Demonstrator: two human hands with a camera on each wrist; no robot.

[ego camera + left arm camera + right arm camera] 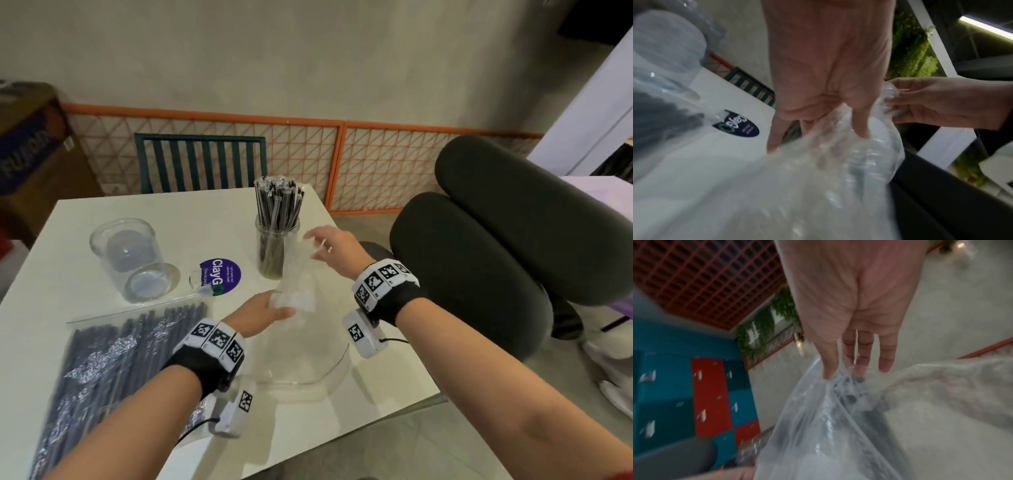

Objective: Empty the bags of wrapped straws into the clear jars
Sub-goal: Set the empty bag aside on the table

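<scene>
Table point(102, 212): a white square top, seen from above, on which everything else is set.

Full bag point(113, 370): a clear bag packed with dark wrapped straws is laid flat at the near left of the table, untouched by either hand.

Empty bag point(298, 301): a crumpled clear plastic bag with nothing seen inside is held between both hands near the middle of the table, just beside the filled jar; its lower part trails onto the table toward the near edge.

Empty jar point(130, 260): a wide clear jar is stood upright at the far left, with no straws in it.

Filled jar point(275, 251): a narrower clear jar is stood upright behind the empty bag, packed with dark wrapped straws point(279, 202) that stick up well above its rim.

Left hand point(263, 313): fingers are curled around a bunched part of the empty bag, as is plain in the left wrist view point(828, 97).

Right hand point(334, 251): the bag's upper end is pinched between thumb and fingertips, with the other fingers fairly straight point(855, 318).

Sticker point(221, 275): a round purple label is stuck to the table between the two jars.
</scene>
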